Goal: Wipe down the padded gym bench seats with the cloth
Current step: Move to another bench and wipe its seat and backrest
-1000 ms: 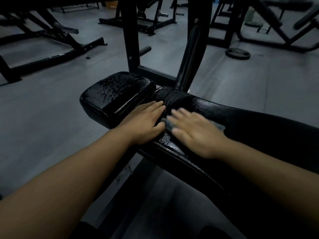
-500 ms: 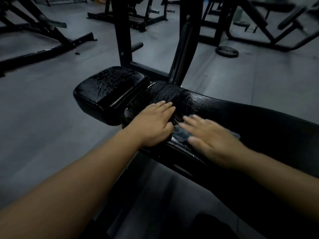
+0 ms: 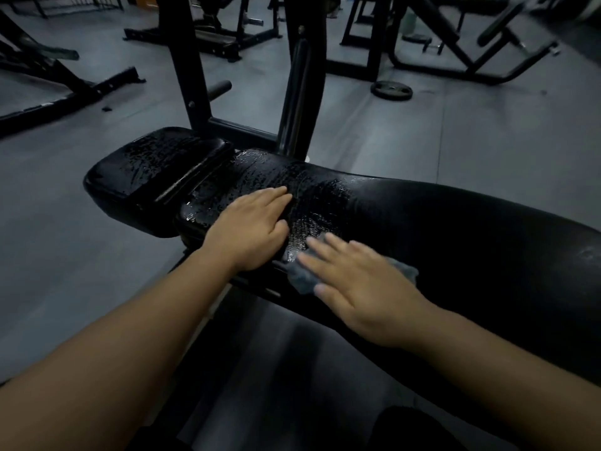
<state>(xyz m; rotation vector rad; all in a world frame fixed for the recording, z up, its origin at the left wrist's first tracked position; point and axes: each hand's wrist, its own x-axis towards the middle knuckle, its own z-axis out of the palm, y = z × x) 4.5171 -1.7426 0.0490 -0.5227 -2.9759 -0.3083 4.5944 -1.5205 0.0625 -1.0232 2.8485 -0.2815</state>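
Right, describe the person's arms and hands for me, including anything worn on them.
The left forearm and right forearm are bare to the frame edge, no sleeves in view. The left hand and right hand wear no gloves; no watch, ring or wristband shows. The right hand is slightly blurred, so small details there are uncertain.

The room is dim. The gray floor (image 3: 471,151) is smooth, with thin lines across it. Far away stand black metal gym frames — a left frame (image 3: 74,94) lying low, a middle frame (image 3: 214,39), and a right frame (image 3: 453,47) with slanted bars. A round weight plate (image 3: 391,90) lies flat near the right frame. Two tall black posts (image 3: 183,60) rise in the middle.
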